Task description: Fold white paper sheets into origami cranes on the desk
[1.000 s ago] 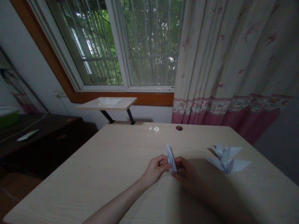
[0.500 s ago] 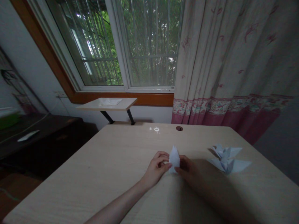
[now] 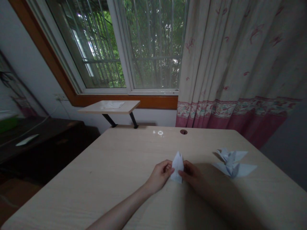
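Observation:
A small piece of folded white paper (image 3: 177, 166) with a pointed, split top is held upright just over the desk. My left hand (image 3: 161, 174) pinches its left edge, the thumb in front and the curled fingers behind. On the right edge, my right hand (image 3: 192, 174) grips it in the same way, its thumb lying across the front. To the right of my right hand two folded paper cranes (image 3: 233, 171) lie close together on the desk, one partly in front of the other.
The pale wooden desk (image 3: 115, 179) has a round cable hole (image 3: 183, 132) near its back edge. A raised shelf (image 3: 110, 110) with white paper on it stands at the back left. Behind are a barred window and a long curtain (image 3: 216, 80). A dark cabinet (image 3: 43, 137) stands left.
The folded paper has turned slightly and now shows a wider face with a broader lower end. My left fingers have curled in closer behind it. The paper cranes have stayed put.

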`<state>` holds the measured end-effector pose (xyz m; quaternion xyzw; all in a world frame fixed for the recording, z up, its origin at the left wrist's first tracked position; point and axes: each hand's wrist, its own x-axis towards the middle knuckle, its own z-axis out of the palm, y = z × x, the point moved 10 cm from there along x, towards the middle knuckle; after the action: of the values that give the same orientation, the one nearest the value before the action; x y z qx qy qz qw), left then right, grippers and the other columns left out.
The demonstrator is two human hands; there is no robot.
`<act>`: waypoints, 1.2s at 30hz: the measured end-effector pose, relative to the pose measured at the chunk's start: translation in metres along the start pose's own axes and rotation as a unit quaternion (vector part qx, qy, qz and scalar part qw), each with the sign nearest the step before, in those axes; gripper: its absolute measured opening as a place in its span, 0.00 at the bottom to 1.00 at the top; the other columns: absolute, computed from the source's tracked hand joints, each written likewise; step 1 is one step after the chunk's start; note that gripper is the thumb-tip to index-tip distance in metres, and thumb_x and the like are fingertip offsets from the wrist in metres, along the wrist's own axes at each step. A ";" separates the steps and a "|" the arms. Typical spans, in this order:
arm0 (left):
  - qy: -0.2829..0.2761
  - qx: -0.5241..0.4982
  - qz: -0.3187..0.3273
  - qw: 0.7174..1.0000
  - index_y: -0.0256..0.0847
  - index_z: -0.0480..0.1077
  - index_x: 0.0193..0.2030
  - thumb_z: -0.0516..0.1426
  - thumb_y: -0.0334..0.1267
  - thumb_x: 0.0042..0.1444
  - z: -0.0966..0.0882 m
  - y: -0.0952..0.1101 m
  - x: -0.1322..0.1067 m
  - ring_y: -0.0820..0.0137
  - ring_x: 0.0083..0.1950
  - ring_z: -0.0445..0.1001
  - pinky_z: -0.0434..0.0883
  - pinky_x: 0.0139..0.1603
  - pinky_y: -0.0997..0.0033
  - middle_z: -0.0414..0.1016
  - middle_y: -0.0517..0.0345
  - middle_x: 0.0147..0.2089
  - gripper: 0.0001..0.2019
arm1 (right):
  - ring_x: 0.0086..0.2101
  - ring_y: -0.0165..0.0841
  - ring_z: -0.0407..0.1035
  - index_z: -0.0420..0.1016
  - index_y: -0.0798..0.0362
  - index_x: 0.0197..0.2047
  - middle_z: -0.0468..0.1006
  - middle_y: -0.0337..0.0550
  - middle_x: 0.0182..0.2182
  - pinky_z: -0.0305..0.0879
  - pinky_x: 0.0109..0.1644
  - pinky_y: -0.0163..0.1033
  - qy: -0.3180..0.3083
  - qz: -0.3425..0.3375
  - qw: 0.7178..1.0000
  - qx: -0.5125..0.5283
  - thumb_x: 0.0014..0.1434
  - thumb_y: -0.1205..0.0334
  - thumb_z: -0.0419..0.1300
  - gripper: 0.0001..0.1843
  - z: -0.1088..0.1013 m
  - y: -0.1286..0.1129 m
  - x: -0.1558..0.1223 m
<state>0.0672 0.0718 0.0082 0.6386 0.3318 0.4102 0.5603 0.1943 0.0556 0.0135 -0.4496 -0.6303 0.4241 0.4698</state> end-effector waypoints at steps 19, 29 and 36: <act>0.010 0.161 0.135 0.978 0.39 0.72 0.38 0.56 0.40 0.62 0.009 0.046 -0.012 0.68 0.39 0.67 0.65 0.41 0.71 0.68 0.54 0.38 0.08 | 0.32 0.33 0.66 0.68 0.50 0.38 0.71 0.39 0.31 0.64 0.35 0.38 -0.019 -0.037 0.996 0.084 0.55 0.48 0.64 0.16 0.007 -0.005 -0.001; -0.006 0.138 0.103 0.985 0.38 0.71 0.37 0.53 0.47 0.64 0.010 0.045 -0.015 0.68 0.37 0.66 0.63 0.40 0.72 0.67 0.56 0.34 0.14 | 0.32 0.33 0.66 0.67 0.49 0.39 0.70 0.39 0.31 0.65 0.36 0.38 -0.087 -0.051 0.991 0.088 0.56 0.43 0.61 0.19 0.019 -0.020 -0.011; -0.007 0.159 0.087 0.983 0.37 0.71 0.40 0.49 0.45 0.66 0.010 0.044 -0.015 0.67 0.39 0.68 0.63 0.42 0.71 0.70 0.54 0.36 0.15 | 0.30 0.35 0.68 0.68 0.48 0.36 0.71 0.40 0.27 0.67 0.36 0.40 -0.038 -0.034 0.999 -0.018 0.63 0.43 0.50 0.18 0.010 -0.043 -0.011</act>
<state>0.0677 0.0471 0.0486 0.7487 0.3321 0.3950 0.4161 0.1788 0.0333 0.0506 -0.4202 -0.6696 0.4136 0.4518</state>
